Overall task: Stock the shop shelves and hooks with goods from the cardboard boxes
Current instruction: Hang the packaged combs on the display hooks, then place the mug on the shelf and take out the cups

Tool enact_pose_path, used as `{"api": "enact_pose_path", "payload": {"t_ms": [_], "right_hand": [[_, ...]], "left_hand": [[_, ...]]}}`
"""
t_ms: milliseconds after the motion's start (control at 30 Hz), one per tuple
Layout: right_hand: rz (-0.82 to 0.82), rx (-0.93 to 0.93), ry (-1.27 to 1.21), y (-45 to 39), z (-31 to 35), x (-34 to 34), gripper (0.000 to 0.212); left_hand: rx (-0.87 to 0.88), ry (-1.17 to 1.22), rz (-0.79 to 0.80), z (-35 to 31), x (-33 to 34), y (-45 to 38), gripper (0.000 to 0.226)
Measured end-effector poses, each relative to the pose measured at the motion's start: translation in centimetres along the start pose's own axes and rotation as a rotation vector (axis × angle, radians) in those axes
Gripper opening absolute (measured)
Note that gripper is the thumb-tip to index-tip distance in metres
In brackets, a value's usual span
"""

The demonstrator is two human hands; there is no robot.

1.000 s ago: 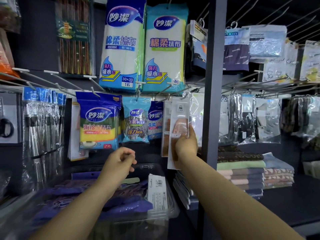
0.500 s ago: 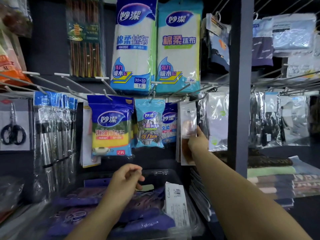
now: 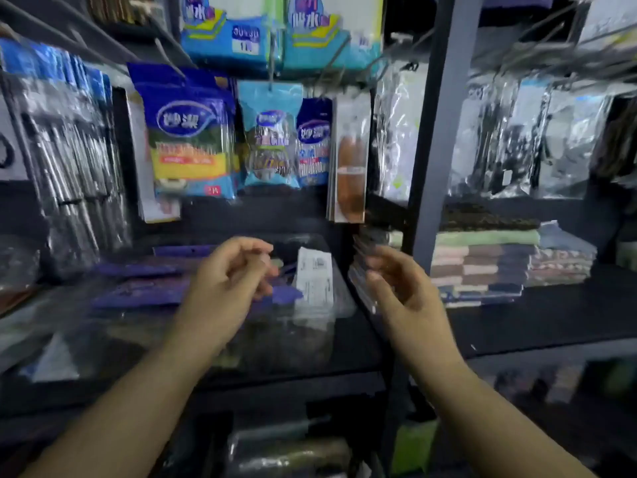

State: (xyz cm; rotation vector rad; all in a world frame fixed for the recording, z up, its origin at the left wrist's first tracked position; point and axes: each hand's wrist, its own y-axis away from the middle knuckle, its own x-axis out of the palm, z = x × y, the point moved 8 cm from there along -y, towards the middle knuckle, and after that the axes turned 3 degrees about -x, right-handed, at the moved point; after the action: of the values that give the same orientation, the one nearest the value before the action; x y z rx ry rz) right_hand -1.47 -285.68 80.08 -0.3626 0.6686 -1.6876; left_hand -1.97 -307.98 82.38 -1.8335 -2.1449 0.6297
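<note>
Hands hang in front of the shelf, both holding nothing. The left hand floats over the clear plastic tub of purple packets, its fingers loosely curled and its thumb near the fingertips, gripping nothing that can be made out through the blur. The right hand is relaxed and half open, fingers gently bent, palm turned to the left, just right of the tub and in front of the dark upright post. It touches nothing.

The comb packet hangs on its hook in the middle row, just right of the blue scourer packets and left of the post, clear of both hands. Folded towels lie stacked on the far right shelf.

Half a second ago the right hand was up at the comb packet, its fingers on the lower part of it; now it has let go and dropped back towards the body, level with the left hand. The left hand has barely changed its pose. The view has tipped downward, so the lower shelf comes into sight and the tall cloth packs at the top are cut off.
</note>
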Motion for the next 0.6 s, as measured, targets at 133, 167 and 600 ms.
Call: {"api": "enact_pose_path", "payload": {"t_ms": [133, 167, 600], "right_hand": [[0.046, 0.191, 0.011, 10.2, -5.5, -4.0, 0.022], [0.071, 0.265, 0.034, 12.8, -7.5, -4.6, 0.022], [0.423, 1.004, 0.411, 38.6, -25.1, -11.1, 0.024]], "left_hand": [[-0.081, 0.034, 0.073, 3.7, 3.7, 9.9, 0.022], [-0.137, 0.033, 0.083, 5.3, 4.7, 12.3, 0.022], [-0.976, -0.213, 0.219, 29.3, 10.4, 37.1, 0.020]]}}
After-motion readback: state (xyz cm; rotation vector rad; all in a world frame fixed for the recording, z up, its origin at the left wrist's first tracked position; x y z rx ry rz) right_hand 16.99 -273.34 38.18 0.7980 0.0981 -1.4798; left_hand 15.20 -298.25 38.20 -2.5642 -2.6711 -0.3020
